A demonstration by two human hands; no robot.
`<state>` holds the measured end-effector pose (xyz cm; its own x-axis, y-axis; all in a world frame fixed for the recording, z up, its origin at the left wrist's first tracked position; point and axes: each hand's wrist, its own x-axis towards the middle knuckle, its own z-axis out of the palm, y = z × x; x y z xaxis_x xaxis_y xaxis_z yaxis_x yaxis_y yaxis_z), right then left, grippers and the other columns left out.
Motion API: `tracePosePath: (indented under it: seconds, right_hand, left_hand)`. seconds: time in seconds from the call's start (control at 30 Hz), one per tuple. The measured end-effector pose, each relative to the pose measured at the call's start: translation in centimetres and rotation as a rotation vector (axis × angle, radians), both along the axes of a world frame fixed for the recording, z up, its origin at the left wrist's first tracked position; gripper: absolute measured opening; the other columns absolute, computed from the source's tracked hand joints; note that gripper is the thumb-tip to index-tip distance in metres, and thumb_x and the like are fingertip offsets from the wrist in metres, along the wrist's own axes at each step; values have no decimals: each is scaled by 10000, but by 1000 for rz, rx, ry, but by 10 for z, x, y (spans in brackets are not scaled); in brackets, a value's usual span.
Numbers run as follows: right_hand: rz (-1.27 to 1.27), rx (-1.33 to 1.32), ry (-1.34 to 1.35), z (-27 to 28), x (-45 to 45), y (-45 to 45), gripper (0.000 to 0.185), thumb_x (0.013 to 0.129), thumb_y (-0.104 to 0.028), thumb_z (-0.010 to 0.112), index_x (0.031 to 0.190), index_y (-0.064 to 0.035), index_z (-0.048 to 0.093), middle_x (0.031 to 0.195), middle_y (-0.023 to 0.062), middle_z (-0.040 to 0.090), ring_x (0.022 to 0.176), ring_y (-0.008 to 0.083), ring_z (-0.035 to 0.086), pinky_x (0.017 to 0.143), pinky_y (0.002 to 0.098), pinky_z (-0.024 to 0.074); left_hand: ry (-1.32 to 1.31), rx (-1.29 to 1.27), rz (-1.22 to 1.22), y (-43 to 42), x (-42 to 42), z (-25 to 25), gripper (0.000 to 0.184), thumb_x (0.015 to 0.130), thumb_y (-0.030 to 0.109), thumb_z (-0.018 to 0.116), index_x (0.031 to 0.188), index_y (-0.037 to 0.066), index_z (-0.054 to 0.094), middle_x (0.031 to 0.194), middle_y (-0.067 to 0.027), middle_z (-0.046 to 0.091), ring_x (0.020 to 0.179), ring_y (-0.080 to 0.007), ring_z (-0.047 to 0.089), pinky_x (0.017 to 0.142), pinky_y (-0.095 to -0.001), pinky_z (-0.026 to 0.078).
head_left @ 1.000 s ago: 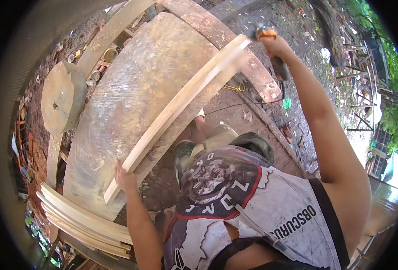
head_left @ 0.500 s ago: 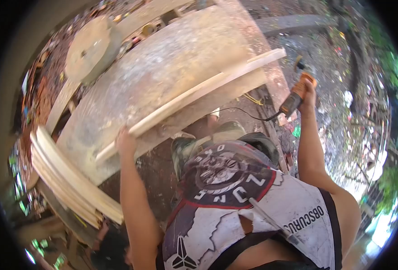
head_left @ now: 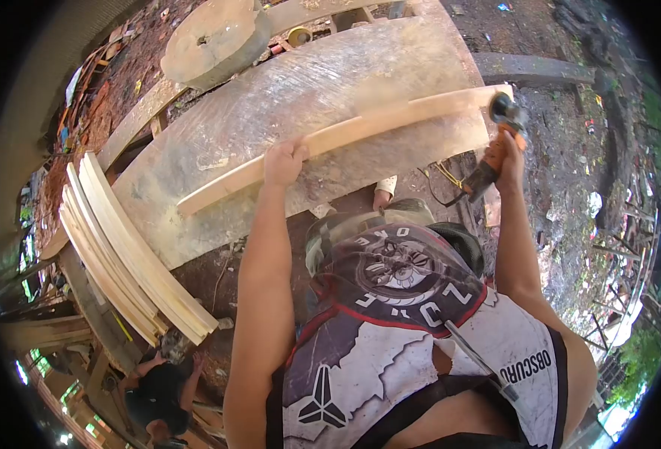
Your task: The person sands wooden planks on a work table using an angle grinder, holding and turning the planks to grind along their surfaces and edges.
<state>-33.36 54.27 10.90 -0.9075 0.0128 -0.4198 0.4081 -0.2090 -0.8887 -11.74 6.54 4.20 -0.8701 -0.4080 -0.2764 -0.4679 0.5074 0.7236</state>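
A long, slightly curved pale wooden strip (head_left: pixel 390 118) lies across the worn work board (head_left: pixel 330 179). My left hand (head_left: pixel 285 161) is closed around the strip left of its middle. In my right hand (head_left: pixel 510 161) is an orange and black angle grinder (head_left: pixel 495 159), its head beside the strip's right end. Whether the disc touches the wood cannot be made out. The grinder's dark cord (head_left: pixel 440 200) hangs below its rear end.
Several curved wooden strips (head_left: pixel 132 262) are stacked at the left. A round wood slab (head_left: pixel 214 41) sits beyond the board. Another person in dark clothing (head_left: pixel 158 396) is at the lower left. A beam (head_left: pixel 532 69) lies on the littered ground at the upper right.
The view has turned, so the strip lies flatter across it. My left hand is now farther along the strip from its left end. The grinder swung away from the strip's right end, then back beside it.
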Motion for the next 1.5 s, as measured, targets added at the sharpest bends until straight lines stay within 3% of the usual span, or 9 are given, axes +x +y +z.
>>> tracePosePath:
  seconds: [0.13, 0.2, 0.4, 0.47, 0.73, 0.87, 1.2, 1.3, 1.5]
  right_hand:
    - [181, 296, 89, 0, 17, -56, 295, 898, -218, 741, 1138, -82, 639, 868, -9, 628, 732, 111, 598, 647, 287, 489]
    - [373, 481, 108, 5, 25, -77, 417, 836, -240, 794, 1168, -35, 648, 943, 15, 670, 795, 110, 608, 716, 293, 500]
    - [609, 584, 11, 12, 70, -163, 490, 802, -224, 823, 1190, 4, 630, 1009, 70, 691, 872, 129, 640, 786, 305, 526]
    - [740, 543, 34, -9, 77, -178, 504, 808, -232, 818, 1204, 11, 621, 984, 72, 693, 879, 155, 648, 814, 324, 530]
    - [790, 560, 121, 3, 106, -226, 612, 786, -396, 796, 1176, 45, 626, 1008, 166, 713, 932, 269, 696, 848, 385, 531]
    - [811, 650, 121, 24, 109, -217, 622, 789, -411, 779, 1178, 43, 609, 1032, 222, 699, 970, 348, 686, 864, 408, 526]
    - [913, 820, 134, 9, 67, -193, 589, 798, -368, 740, 1182, 50, 584, 1050, 268, 691, 1018, 409, 671, 884, 462, 527]
    - [831, 639, 120, 32, 46, -170, 461, 810, -252, 733, 1204, -38, 626, 958, 164, 716, 908, 291, 693, 842, 399, 533]
    - [679, 696, 34, -4, -11, -94, 382, 841, -209, 733, 1165, -27, 648, 920, 61, 696, 861, 160, 647, 814, 332, 512]
  left_hand:
    - [-33, -273, -111, 10, -6, 8, 473, 814, 369, 761, 1218, 130, 704, 1410, -107, 590, 1314, -281, 523, 1154, -521, 300]
    - [-17, -460, -319, 6, -2, -4, 442, 853, 380, 717, 1188, 91, 706, 1580, -109, 414, 1429, -305, 395, 1193, -527, 245]
    - [-188, -582, -164, 1, 59, 6, 459, 963, 391, 590, 1171, -7, 688, 1682, -58, 224, 1552, -276, 179, 1263, -504, 84]
    - [-227, -584, -112, -28, 91, 25, 455, 1004, 359, 529, 1186, -30, 678, 1682, -29, 235, 1553, -245, 181, 1268, -497, 55]
    - [-123, -809, -221, -181, 201, -13, 354, 910, 196, 592, 1235, 94, 686, 1439, -76, 572, 1364, -308, 485, 1178, -519, 294]
    - [-451, -689, 265, -245, 240, -28, 416, 945, 264, 594, 1299, 52, 646, 1506, -68, 517, 1349, -298, 508, 1143, -490, 343]
    - [-459, -564, 647, -16, -29, -26, 643, 1041, 485, 274, 1330, 51, 649, 1636, -34, 353, 1476, -253, 369, 1197, -669, 65]
    - [-491, -527, 639, -10, -33, -12, 622, 1041, 456, 281, 1318, 44, 655, 1631, -26, 362, 1488, -241, 345, 1203, -654, 60]
    - [-506, -514, 637, -7, -35, -10, 613, 1039, 437, 288, 1301, 29, 662, 1618, -2, 385, 1478, -243, 359, 1213, -625, 65]
